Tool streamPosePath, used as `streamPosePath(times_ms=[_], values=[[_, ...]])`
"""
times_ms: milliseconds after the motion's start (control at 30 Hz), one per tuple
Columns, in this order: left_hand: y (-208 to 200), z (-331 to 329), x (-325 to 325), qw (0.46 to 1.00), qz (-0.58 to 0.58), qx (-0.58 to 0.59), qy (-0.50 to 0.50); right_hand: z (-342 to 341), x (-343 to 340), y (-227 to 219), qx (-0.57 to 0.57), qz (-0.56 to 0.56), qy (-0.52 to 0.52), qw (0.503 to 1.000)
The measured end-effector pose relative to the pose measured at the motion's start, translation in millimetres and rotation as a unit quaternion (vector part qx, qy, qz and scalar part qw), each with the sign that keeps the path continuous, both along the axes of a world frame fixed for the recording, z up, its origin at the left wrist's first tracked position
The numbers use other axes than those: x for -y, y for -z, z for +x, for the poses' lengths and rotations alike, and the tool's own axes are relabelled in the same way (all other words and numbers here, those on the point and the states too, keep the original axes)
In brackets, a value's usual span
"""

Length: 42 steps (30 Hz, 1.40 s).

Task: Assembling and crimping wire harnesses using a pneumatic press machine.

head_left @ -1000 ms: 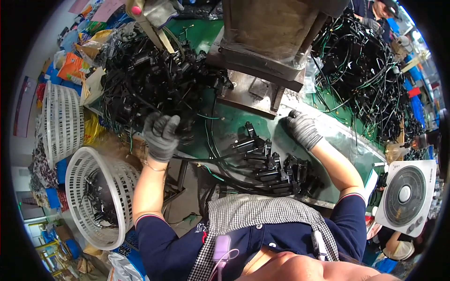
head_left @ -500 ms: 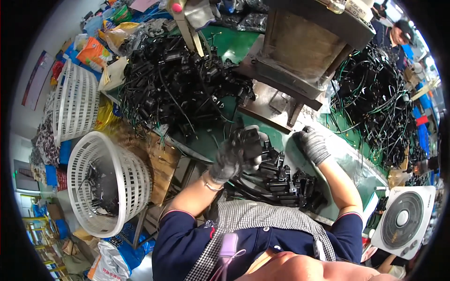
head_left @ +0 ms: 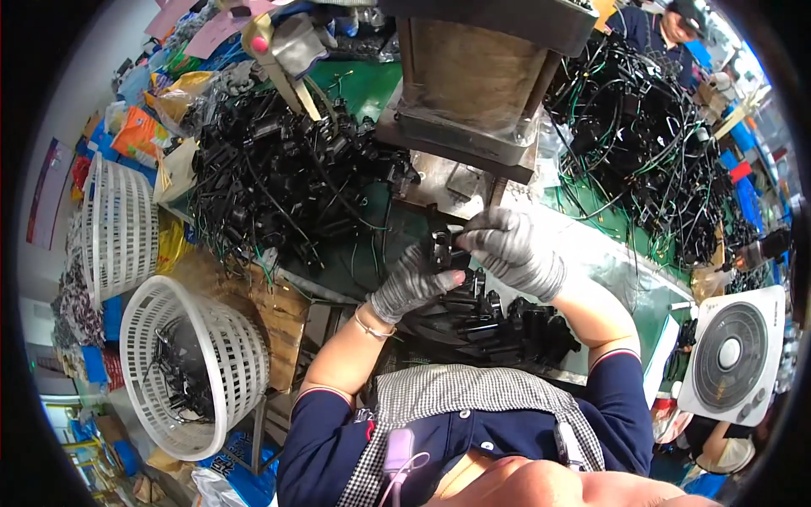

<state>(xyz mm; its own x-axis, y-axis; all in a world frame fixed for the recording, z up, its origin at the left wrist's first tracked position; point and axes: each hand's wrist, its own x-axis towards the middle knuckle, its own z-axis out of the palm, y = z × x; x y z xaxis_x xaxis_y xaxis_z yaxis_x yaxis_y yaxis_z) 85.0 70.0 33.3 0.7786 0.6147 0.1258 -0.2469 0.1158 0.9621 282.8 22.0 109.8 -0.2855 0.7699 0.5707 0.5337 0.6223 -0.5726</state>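
In the middle of the bench, my left hand (head_left: 414, 286), in a grey knit glove, grips a black plastic housing (head_left: 440, 248) and keeps it raised. My right hand (head_left: 514, 252), gloved alike, is closed in a pinch at the housing's right side. What sits between those fingertips is too small and dark to make out. Under both hands, close to my apron, lies a row of similar black housings (head_left: 532, 331) with black cables. Behind them, a machine with a heavy box-shaped body (head_left: 469, 80) stands over a pale metal plate (head_left: 435, 177).
A tangled heap of black parts and cables (head_left: 270, 160) covers the bench at left. Another heap (head_left: 642, 144) lies at right, near a person in a dark cap (head_left: 676, 29). White plastic baskets (head_left: 221, 372) stand at left, a white fan (head_left: 733, 355) at right.
My right hand has come left from the bench top to the housing. My left hand still holds the housing, now turned differently. The whole view has shifted a little.
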Motion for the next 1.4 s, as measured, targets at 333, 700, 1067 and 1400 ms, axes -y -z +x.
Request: streamPosePath(times_ms=[333,700,1067,1400], values=[[-5,15,4,0.971,0.109,0.037,-0.209,2,15,2,0.347,0.057,0.046,0.935],[2,3,-14,0.919,0.316,-0.164,-0.172,8,4,20,0.276,0.125,0.025,0.953],[27,28,-54,0.901,0.300,-0.127,-0.285,-2,-11,39,0.402,0.094,0.068,0.908],[51,67,-109,0.842,0.343,-0.252,-0.331,15,-35,51,0.258,-0.105,0.110,0.954]])
